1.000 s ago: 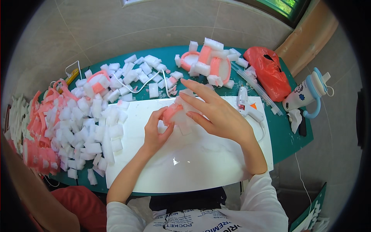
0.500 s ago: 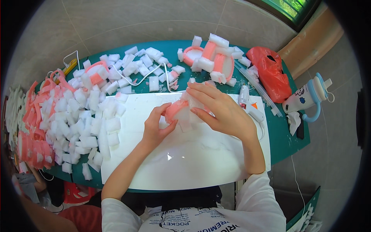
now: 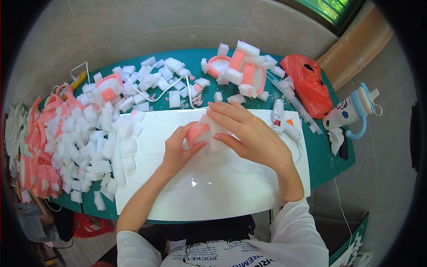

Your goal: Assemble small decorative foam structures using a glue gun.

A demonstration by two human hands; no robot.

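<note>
Over the white board (image 3: 169,196), my left hand (image 3: 177,144) grips a curved pink foam band (image 3: 195,132) between thumb and fingers. A white foam block (image 3: 218,139) sits against the band's right side. My right hand (image 3: 251,133) is laid over this block, its long fingers stretched across the far side and its thumb on the near side, pressing it to the band. Part of the block and the band's far end are hidden by my fingers. Right of my right hand, a white hot glue gun (image 3: 284,127) lies on the board.
White foam blocks (image 3: 95,147) and pink foam strips (image 3: 40,129) heap up on the left. Joined pink-and-white foam pieces (image 3: 242,71) stand at the back. A red plastic bag (image 3: 307,84), clear glue sticks (image 3: 296,102) and a tumbler (image 3: 351,109) are at right. Another person (image 3: 38,220) is at lower left.
My right hand has closed in to the left over the white foam block, its thumb now lower against it. The left hand keeps its grip on the pink band. The view has shifted slightly.
</note>
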